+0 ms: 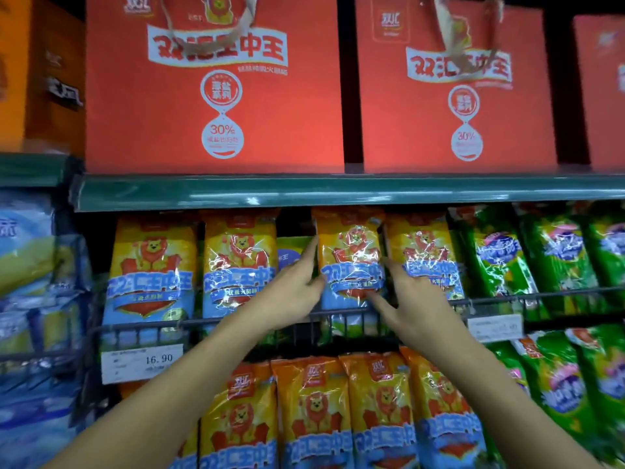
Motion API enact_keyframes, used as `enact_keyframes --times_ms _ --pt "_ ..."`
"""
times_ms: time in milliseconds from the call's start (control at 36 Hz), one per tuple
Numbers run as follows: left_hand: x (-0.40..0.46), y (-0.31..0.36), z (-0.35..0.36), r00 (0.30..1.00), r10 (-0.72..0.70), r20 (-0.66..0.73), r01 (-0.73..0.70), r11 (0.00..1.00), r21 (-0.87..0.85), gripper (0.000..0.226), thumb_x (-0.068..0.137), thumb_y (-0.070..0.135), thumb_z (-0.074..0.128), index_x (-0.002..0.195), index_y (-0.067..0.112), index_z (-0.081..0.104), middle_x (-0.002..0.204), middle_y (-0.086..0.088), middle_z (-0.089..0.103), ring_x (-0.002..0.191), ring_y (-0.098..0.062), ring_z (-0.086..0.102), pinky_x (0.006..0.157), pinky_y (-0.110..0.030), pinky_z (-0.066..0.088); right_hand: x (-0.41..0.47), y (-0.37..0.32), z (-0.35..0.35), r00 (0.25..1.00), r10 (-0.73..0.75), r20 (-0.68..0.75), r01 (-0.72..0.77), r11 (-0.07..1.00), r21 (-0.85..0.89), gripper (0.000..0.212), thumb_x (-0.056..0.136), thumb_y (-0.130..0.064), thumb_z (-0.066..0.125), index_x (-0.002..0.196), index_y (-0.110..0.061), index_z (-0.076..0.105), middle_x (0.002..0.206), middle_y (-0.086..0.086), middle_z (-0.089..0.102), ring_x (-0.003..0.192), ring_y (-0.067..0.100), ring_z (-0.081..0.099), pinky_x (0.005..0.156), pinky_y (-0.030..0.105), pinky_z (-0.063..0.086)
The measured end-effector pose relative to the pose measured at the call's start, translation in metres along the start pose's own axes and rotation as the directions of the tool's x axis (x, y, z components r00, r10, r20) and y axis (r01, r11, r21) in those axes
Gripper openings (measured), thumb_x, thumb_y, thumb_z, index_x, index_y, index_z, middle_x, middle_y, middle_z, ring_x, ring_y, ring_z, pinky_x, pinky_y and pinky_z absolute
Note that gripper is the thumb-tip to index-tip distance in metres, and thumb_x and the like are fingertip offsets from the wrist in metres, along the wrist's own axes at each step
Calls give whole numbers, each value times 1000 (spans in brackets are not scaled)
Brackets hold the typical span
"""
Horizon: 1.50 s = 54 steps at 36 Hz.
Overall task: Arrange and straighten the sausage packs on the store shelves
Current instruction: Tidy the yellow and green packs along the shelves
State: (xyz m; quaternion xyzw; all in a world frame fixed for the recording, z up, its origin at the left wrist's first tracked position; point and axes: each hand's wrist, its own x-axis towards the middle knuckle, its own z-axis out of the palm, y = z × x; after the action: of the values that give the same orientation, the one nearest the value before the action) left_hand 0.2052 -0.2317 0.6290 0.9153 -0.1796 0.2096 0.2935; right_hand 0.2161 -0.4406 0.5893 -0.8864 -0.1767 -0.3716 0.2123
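Note:
A yellow-and-blue sausage pack with a lion picture (350,242) stands upright on the middle shelf, third in its row. My left hand (292,289) presses against its left edge, index finger stretched up along the side. My right hand (411,296) touches its right edge and lower front, fingers spread. Two matching packs (152,265) (238,262) stand to the left and one (424,255) to the right. A dark gap with a green pack (292,250) set further back lies between the second and third packs.
A black wire rail (162,324) fronts the middle shelf, with a price tag reading 16.90 (142,362). Green packs (500,262) fill the right side, blue packs (30,252) the left. Red gift boxes (216,106) stand above a green shelf edge (338,191). More lion packs (314,411) hang below.

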Motion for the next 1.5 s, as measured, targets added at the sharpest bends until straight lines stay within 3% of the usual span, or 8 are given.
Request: enact_keyframes --times_ms 139,361,528,806,917,1167,1278,1500 --pt "12 2 3 997 -67 25 68 998 -14 77 109 33 43 158 40 -17 83 9 43 43 -5 38 48 -28 37 11 7 0 998 13 56 -15 999 43 72 102 -48 51 159 -23 16 64 -1 55 59 18 55 53 35 38" --pt "14 2 1 992 -70 -109 57 992 -112 77 108 27 48 161 38 -6 114 2 61 83 -12 50 79 -32 43 16 14 15 999 -12 -42 25 952 304 66 104 -45 47 160 -31 16 71 6 66 62 21 63 59 44 54" --pt "9 -1 -11 991 -95 -93 92 995 -36 79 107 30 47 160 38 -11 125 -2 59 102 -25 61 91 -44 52 23 3 24 998 -61 -14 62 949 309 64 106 -45 40 161 -37 8 68 -6 47 51 10 45 45 27 29" --pt "-3 -11 -9 985 -42 -168 55 996 72 80 105 21 54 161 33 -2 114 -21 68 93 -34 67 80 -52 57 21 2 27 997 -78 16 74 987 145 68 104 -53 37 161 -35 5 90 -3 70 71 14 64 61 38 56" --pt "-10 -11 -13 953 102 -284 -57 985 162 81 102 12 57 163 25 5 160 7 28 143 -15 37 117 -39 40 22 2 26 996 -86 1 85 982 171 69 103 -52 43 161 -33 10 74 -2 68 59 12 60 59 36 54" --pt "-20 -9 -7 932 188 -309 -92 950 299 63 106 17 51 161 26 23 170 10 7 154 -16 20 123 -33 28 22 -4 26 994 -108 19 103 979 173 69 104 -51 41 161 -32 8 60 -5 56 49 8 52 49 25 36" --pt "-28 -19 -4 930 213 -298 -70 902 427 60 106 32 47 161 33 22 169 11 -1 154 -13 13 115 -32 37 19 -1 32 990 -138 26 136 989 54 69 102 -61 29 160 -41 -3 85 -13 59 74 13 60 61 33 49" --pt "-30 -46 -17 912 391 -128 -177 654 736 62 106 60 12 162 37 -3 169 13 -18 154 -8 -22 124 -39 -16 12 -8 44 933 -272 -234 291 955 49 65 101 -61 30 159 -45 5 164 -20 8 116 5 59 50 21 51"
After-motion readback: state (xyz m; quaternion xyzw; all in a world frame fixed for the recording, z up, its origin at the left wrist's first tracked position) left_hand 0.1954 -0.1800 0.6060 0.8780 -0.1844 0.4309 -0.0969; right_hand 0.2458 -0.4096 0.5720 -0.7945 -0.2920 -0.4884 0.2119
